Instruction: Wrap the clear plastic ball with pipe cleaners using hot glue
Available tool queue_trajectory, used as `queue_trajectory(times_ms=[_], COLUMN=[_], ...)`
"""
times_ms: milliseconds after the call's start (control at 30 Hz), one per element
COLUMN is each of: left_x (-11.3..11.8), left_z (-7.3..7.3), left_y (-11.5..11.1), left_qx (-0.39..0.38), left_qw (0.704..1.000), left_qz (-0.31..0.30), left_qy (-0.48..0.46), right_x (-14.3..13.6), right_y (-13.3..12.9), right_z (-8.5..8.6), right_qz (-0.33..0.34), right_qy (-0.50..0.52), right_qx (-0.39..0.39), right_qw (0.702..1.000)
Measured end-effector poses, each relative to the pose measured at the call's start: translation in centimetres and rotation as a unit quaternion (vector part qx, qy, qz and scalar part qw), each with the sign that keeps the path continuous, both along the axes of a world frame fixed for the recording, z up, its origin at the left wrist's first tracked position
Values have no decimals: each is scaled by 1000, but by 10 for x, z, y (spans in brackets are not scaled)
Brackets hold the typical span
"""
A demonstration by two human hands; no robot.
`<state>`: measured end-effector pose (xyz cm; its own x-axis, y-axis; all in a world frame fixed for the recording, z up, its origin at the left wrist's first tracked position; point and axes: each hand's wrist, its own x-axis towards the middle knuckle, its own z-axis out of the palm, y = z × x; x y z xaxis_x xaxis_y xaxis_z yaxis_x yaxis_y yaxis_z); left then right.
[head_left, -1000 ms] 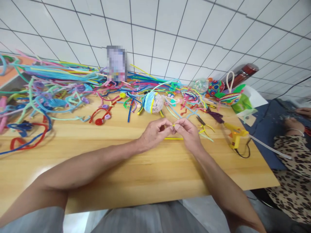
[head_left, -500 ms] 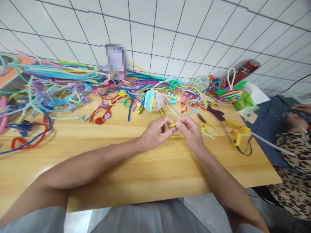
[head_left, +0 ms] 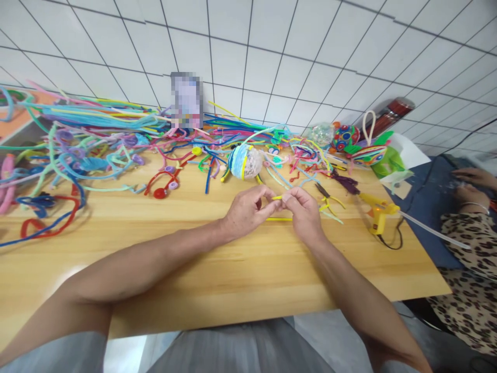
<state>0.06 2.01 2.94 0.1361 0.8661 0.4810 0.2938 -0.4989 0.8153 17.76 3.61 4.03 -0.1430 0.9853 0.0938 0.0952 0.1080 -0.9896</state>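
Both hands meet over the middle of the wooden table (head_left: 233, 274). My left hand (head_left: 250, 210) pinches one part of a short yellow pipe cleaner (head_left: 277, 197), and my right hand (head_left: 303, 212) pinches it at the other side. Fingertips hide part of the piece. Beneath the hands a straight yellow strip (head_left: 280, 219) lies on the table. Just beyond them sits a ball (head_left: 246, 161) wrapped in blue and yellow on its left half, pale and crinkled on its right. Black-handled pliers (head_left: 323, 190) with yellow grips lie right of my right hand.
Heaped pipe cleaners (head_left: 104, 122) run along the tiled wall. A yellow glue gun (head_left: 378, 212) with a long clear stick stands at the right. Near it are decorated balls (head_left: 345, 135) and a dark red cylinder (head_left: 392, 119). Another person's hands (head_left: 473, 189) show at the far right.
The fingers have shifted slightly around the yellow piece, and a little more of it shows between them. The whole view has moved slightly.
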Motion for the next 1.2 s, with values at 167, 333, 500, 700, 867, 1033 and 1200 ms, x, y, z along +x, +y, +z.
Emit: queue_trajectory(times_ms=[167, 333, 500, 700, 867, 1033, 1200], left_x=[-1, -1, -12, -53, -63, -61, -54], left_z=[1, 0, 10, 10, -5, 1, -3], left_y=[2, 1, 12, 70, 94, 76, 47], left_qx=[-13, -44, 92, 102, 7, 85, 155], left_qw=[999, 998, 992, 951, 960, 968, 969], left_qz=[-32, -35, 33, 249, 178, 73, -37], left_qy=[-13, -6, 76, 155, 216, 223, 191], right_x=[0, -1, 1, 2, 7, 15, 13], right_y=[1, 0, 4, 12, 20, 22, 13], right_z=[0, 0, 1, 2, 2, 12, 34], right_qz=[23, 39, 23, -18, 2, 36, 56], right_qy=[8, 17, 33, 55, 22, 1, 8], right_qx=[-6, -3, -2, -31, -57, -74, -55], right_qw=[1000, 999, 999, 998, 998, 997, 997])
